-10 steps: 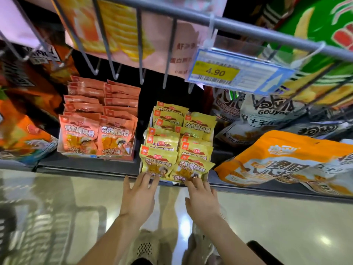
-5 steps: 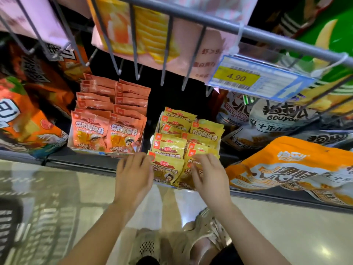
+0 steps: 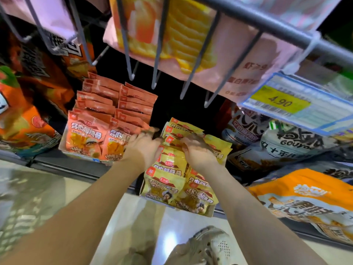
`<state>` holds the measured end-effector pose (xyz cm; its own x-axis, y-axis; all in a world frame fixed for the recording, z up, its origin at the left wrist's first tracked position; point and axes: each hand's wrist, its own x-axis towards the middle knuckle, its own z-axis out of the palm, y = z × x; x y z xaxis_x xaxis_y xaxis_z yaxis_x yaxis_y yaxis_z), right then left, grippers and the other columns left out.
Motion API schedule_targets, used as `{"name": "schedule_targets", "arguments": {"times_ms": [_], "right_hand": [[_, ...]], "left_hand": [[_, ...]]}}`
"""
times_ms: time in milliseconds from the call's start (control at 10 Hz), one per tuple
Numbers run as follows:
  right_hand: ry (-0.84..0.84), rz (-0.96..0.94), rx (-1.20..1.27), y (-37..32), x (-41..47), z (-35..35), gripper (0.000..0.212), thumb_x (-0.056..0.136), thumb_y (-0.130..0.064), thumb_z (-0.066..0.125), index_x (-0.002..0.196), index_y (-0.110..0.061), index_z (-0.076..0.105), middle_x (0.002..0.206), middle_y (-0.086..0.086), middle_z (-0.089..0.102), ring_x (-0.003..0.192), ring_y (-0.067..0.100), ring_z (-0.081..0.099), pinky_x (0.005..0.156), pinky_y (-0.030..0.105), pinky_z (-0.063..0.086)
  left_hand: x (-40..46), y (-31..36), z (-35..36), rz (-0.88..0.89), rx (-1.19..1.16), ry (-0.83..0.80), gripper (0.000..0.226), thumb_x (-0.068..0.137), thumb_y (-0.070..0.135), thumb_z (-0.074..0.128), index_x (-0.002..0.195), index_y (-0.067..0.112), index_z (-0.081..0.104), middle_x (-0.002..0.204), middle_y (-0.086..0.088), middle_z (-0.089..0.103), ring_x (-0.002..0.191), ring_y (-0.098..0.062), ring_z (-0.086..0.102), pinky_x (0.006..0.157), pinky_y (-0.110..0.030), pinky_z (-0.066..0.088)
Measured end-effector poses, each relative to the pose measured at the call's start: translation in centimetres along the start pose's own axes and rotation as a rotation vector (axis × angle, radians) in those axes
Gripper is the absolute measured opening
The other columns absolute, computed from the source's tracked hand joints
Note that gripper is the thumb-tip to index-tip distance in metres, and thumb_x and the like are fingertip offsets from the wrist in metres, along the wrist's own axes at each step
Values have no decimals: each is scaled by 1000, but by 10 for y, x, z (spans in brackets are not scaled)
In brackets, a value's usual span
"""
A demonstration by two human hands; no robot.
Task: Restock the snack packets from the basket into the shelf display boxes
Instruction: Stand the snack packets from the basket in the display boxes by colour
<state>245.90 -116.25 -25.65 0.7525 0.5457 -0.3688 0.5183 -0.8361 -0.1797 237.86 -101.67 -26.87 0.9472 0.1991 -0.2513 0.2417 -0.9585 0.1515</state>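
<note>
The lower shelf [image 3: 63,165] carries two display boxes side by side: the orange snack packets [image 3: 107,119] stand in rows in the left one, and the yellow snack packets [image 3: 172,169] fill the right one, whose front hangs over the shelf edge. Big orange bags [image 3: 305,199] lie to the right, and a 4.90 price tag [image 3: 282,102] hangs from the wire rack above.

My left hand [image 3: 142,148] is on the left side of the yellow rows, just beside the orange box, fingers stretched forward and a little spread; their tips are blurred. My right hand [image 3: 198,150] lies over the middle yellow packets with its fingers bent down onto their tops; I cannot tell whether they actually pinch one.

Half a second ago both hands were at the front row; now they are deeper in, around the middle rows.
</note>
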Motion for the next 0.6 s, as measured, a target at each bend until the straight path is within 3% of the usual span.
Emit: {"name": "schedule_targets", "arguments": {"times_ms": [200,400,500,600], "right_hand": [[-310,156,110,4,29,13,41,101,-20,31,140,-11,40,143,12,42,131,32,41,107,40,32],[-357,137,63,1,34,10,40,101,-27,35,135,-8,46,140,16,45,130,31,42,107,38,33],[-259,135,93,-1,35,9,29,98,-26,46,122,-13,54,125,11,53,117,28,51,98,33,43],[-175,91,84,0,34,6,16,93,-22,55,108,-16,55,101,2,54,98,21,55,91,29,49]], "left_hand": [[8,-5,15,-11,6,-57,39,101,35,33,138,27,41,131,-10,51,125,-26,41,106,-40,26],[-1,-13,37,5,-227,95,29,99,29,43,123,26,59,135,-9,44,125,-27,38,101,-37,29],[0,-16,43,36,-375,211,13,88,18,63,98,16,72,124,-16,54,113,-36,51,91,-50,43],[-2,-15,42,8,-421,209,10,86,20,67,92,16,73,122,-17,55,104,-35,55,85,-52,46]]}}
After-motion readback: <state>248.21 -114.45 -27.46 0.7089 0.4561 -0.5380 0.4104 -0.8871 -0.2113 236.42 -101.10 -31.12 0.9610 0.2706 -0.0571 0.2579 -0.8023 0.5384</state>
